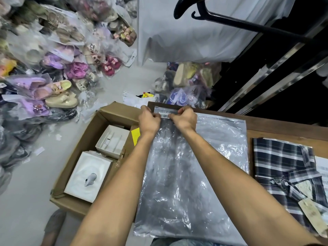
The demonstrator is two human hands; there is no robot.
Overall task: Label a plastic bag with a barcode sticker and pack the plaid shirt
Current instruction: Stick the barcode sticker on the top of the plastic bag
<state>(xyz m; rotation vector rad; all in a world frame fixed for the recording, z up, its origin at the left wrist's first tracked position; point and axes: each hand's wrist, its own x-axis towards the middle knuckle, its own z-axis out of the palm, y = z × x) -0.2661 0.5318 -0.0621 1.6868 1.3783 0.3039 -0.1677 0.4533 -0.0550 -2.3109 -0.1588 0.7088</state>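
A clear plastic bag (191, 174) lies flat on the wooden table (284, 126), its zip end at the far side. A white barcode sticker (165, 115) sits on the bag's far left corner. My left hand (150, 118) pinches the sticker's left end and my right hand (183, 118) pinches its right end, both pressing it against the bag. The folded dark plaid shirt (284, 167), with paper tags, lies on the table to the right of the bag, apart from both hands.
An open cardboard box (85, 142) with white boxes inside stands on the floor left of the table. Bagged slippers are piled at the far left and beyond the table. A black hanger (204, 11) and metal rails rise at the upper right.
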